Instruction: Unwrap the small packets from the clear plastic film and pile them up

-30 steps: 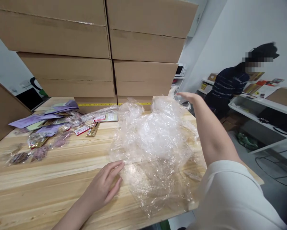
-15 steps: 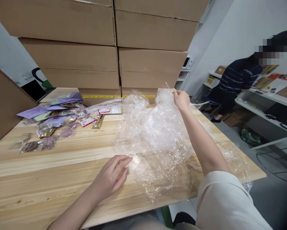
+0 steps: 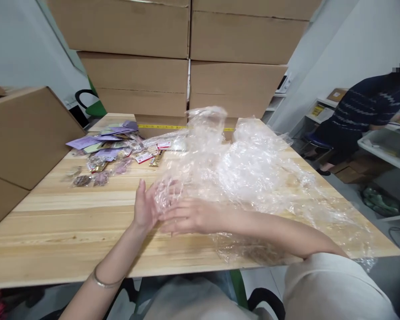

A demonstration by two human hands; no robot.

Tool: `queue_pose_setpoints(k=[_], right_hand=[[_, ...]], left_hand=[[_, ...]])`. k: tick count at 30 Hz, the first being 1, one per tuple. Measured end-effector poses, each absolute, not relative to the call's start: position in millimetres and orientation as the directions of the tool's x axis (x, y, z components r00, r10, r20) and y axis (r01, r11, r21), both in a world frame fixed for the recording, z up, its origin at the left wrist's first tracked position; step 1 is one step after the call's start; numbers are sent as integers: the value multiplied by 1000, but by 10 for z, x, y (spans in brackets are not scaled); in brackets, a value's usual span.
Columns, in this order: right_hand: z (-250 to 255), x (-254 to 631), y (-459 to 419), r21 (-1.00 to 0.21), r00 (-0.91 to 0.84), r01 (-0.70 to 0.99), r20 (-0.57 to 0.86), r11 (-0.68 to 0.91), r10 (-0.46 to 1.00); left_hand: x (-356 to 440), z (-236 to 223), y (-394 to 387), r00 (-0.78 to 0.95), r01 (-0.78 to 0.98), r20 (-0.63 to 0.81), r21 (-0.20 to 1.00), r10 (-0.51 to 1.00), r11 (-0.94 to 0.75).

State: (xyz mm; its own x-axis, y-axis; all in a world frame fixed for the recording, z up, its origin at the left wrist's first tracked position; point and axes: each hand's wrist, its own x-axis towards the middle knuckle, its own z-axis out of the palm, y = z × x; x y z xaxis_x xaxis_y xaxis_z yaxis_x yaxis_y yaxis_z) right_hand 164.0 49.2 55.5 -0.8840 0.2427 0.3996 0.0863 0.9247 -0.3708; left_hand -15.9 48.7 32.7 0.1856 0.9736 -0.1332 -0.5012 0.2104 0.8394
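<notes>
A crumpled heap of clear plastic bags [image 3: 253, 169] covers the centre and right of the wooden table [image 3: 96, 231]. My left hand [image 3: 149, 202] is open at the heap's left edge, palm turned inward, thumb up, with thin clear film over its fingers. In front of it, my right hand [image 3: 189, 216] is open, fingers stretched to the left and slightly blurred, back of the hand toward me. The film touches both hands, but neither grips it. One loose piece of film rises upright at the back, beside the cardboard boxes.
Small packets and purple cards [image 3: 109, 142] lie piled at the back left. Stacked cardboard boxes [image 3: 143, 75] stand behind the table, a yellow measuring tape [image 3: 163, 127] at their base. Another box [image 3: 22, 138] borders the left side. A person [image 3: 363, 111] bends over shelves at the right.
My right hand has let go of the film at the back and come down toward my left hand. My left hand has turned palm inward. The view has shifted left.
</notes>
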Motion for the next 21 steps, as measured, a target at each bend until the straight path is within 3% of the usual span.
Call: queue_pose_setpoints(k=[4,6,9,12,15,21], right_hand=[[204,1645,231,-392,-957,114,204,913,208],[108,1722,125,-411,-951,135,203,902,234],[-42,1830,-28,-484,-829,287,307,827,467],[-217,1912,-104,-546,-554,585,270,600,787],[-346,1991,-44,-493,-374,774,150,397,915],[-367,2157,246,-357,-268,899,10,253,963]], left_hand=[[-346,397,597,158,-526,-241,800,957,288],[-434,344,623,103,-490,-282,820,954,295],[-577,215,652,12,-447,-330,843,944,300],[-732,111,712,-21,-407,-347,860,938,309],[-874,40,812,2,-371,-338,874,941,315],[-1035,-88,983,162,-319,-291,889,943,329]])
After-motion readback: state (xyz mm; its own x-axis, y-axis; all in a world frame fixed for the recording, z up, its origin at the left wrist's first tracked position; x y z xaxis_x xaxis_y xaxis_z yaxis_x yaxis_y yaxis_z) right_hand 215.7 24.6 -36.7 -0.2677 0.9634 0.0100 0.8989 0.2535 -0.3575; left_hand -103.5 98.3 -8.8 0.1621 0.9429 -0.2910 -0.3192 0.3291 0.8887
